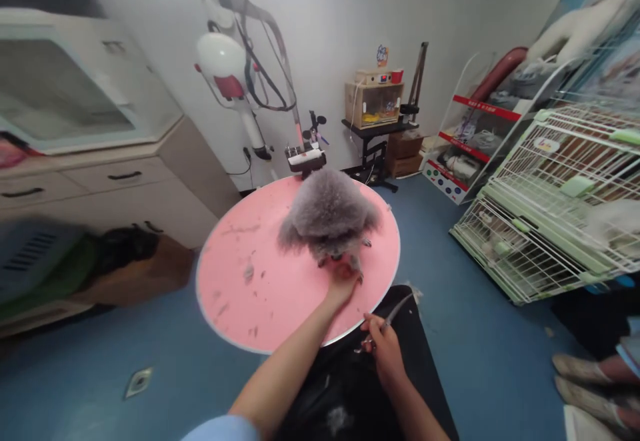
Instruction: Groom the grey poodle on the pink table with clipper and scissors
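Note:
A fluffy grey dog (pixel 327 208) is on the round pink grooming table (pixel 235 274), near its far right part. My left hand (pixel 344 282) reaches across the tabletop and is closed on the lower front of the dog; fur hides the fingertips, and I cannot tell whether they hold a leg or the chin. A dark-clawed paw shows beside that hand. In my right hand (pixel 384 346) is a pair of scissors (pixel 397 310), held just outside the table's near right edge. The blades point up and right, apart from the dog.
Cut hair (pixel 249 272) lies scattered on the tabletop's left side. Behind the table stand a dryer (pixel 223 61) on an arm and a wooden box (pixel 373 104). Wire cages (pixel 545 228) and a rack (pixel 473 134) line the right. Another person's feet (pixel 583 374) show at lower right.

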Motion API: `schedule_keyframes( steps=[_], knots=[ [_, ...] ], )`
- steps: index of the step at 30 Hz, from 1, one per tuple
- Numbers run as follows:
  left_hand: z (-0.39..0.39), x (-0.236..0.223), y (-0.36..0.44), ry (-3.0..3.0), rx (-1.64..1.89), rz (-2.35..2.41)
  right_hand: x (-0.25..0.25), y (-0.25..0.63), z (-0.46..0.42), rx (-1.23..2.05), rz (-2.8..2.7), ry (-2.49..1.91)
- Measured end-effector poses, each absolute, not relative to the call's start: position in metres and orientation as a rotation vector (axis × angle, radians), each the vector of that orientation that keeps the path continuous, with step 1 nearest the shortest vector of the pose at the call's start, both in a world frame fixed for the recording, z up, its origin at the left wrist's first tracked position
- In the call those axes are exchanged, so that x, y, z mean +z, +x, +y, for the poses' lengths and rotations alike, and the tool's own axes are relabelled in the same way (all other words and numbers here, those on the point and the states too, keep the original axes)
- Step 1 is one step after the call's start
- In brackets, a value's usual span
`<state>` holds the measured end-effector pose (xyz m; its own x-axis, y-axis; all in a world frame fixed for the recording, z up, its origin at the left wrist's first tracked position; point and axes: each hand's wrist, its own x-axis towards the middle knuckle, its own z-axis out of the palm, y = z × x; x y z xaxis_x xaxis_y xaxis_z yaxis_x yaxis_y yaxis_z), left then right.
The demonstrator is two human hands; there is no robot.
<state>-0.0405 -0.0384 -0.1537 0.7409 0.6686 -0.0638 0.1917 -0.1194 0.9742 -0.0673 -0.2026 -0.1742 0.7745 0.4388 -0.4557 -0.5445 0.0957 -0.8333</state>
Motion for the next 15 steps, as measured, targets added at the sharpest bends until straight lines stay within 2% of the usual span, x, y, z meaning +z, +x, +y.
schedule_keyframes(
  steps=[6,11,15],
  knots=[
    [-0.061,-0.118,-0.100,1.246,0.293,0.586,-0.139,-0.048,-0.169,0.770,-0.141,-1.307],
    [-0.065,-0.104,-0.115,1.101,0.230,0.508,-0.120,-0.056,-0.156,0.740,-0.233,-1.369],
    [-0.063,-0.101,-0.116,1.161,0.406,0.627,-0.112,-0.061,-0.167,0.906,-0.215,-1.266]
  ],
)
